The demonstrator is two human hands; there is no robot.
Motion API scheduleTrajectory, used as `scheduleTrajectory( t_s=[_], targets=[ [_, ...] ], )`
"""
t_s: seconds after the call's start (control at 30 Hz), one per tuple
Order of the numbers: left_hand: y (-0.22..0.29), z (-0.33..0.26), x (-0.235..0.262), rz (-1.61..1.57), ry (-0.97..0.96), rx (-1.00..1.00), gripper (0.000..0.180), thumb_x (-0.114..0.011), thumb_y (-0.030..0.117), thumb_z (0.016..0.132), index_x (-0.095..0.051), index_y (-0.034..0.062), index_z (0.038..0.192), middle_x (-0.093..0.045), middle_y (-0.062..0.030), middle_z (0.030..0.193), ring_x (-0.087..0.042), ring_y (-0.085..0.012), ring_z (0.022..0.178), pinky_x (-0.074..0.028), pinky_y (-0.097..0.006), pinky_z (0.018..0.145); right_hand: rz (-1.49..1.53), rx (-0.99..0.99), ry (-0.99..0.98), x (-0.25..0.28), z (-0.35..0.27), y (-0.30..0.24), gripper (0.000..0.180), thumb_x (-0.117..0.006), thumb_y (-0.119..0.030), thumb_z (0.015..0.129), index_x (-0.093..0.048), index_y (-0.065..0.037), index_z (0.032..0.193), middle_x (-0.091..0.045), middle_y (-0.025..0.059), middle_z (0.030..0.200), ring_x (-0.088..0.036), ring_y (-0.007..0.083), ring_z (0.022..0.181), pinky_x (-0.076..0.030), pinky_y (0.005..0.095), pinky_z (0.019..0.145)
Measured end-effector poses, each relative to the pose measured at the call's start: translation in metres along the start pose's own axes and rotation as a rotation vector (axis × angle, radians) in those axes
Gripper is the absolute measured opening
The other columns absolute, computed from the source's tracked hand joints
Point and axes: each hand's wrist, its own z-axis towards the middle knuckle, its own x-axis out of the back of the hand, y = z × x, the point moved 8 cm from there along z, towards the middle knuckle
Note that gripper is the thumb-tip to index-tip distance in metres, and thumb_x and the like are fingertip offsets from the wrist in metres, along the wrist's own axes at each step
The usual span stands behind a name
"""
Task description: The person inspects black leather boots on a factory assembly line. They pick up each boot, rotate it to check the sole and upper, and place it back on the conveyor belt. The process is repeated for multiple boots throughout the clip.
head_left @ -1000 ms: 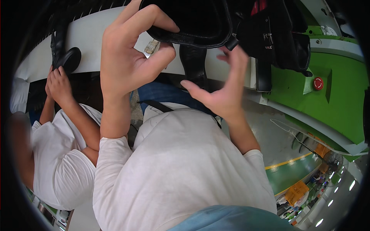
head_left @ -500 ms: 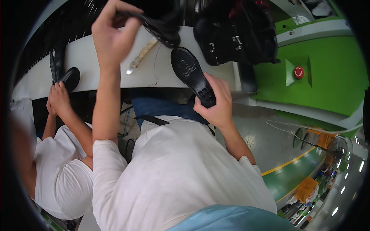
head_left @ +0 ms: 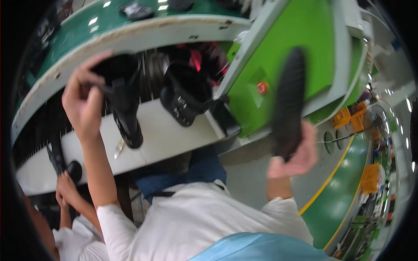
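Left hand (head_left: pixel 82 106) grips a black boot upper (head_left: pixel 124 108) at nine o'clock above the white worktop (head_left: pixel 170 135); right hand (head_left: pixel 294 156) clasps a black sole (head_left: pixel 288 104), raised at three o'clock.

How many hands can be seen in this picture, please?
3. The left hand holds a black boot above the white bench; the right hand holds a black sole; a co-worker's hand lower left. Others may be hidden.

Head-worn fisheye, looking down steeply, close over white workbench (head_left: pixel 165 135), tilted
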Motion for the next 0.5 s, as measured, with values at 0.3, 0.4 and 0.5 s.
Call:
scheduleTrajectory(
  t_s=[0.3, 0.4, 0.5],
  targets=[
    [0.015, -0.045, -0.065, 0.056, -0.327, -0.008, 0.016, -0.061, -0.003, 0.065, -0.069, -0.0011, 0.078, -0.078, -0.0246, 0.136, -0.078, -0.0337, 0.113, -0.058, -0.038, 0.103, -0.134, -0.137, 0.468, 0.114, 0.26, 0.176, 0.049, -0.085, -0.021, 0.099, -0.077, 0.006, 0.139, -0.083, 0.0128, 0.123, -0.076, 0.0159, 0.109, -0.058, 0.03, 0.098],
    [0.02, -0.033, -0.067, 0.071, -0.464, 0.027, 0.017, -0.057, -0.004, 0.066, -0.066, -0.002, 0.08, -0.077, -0.0262, 0.136, -0.077, -0.0341, 0.116, -0.058, -0.039, 0.1, -0.155, -0.353, 0.273, 0.105, 0.319, 0.282, 0.048, -0.084, -0.029, 0.102, -0.08, 0.003, 0.138, -0.084, 0.0125, 0.128, -0.076, 0.0195, 0.115, -0.056, 0.0319, 0.104],
    [0.013, -0.018, -0.063, 0.008, -0.589, 0.127, 0.027, -0.052, -0.009, 0.071, -0.07, -0.0014, 0.09, -0.076, -0.025, 0.14, -0.077, -0.0292, 0.116, -0.057, -0.033, 0.09, -0.594, -0.427, -0.009, 0.102, 0.351, 0.392, 0.053, -0.081, -0.039, 0.104, -0.08, 0.001, 0.139, -0.084, 0.0148, 0.129, -0.077, 0.0239, 0.116, -0.056, 0.0353, 0.105]
  ],
)
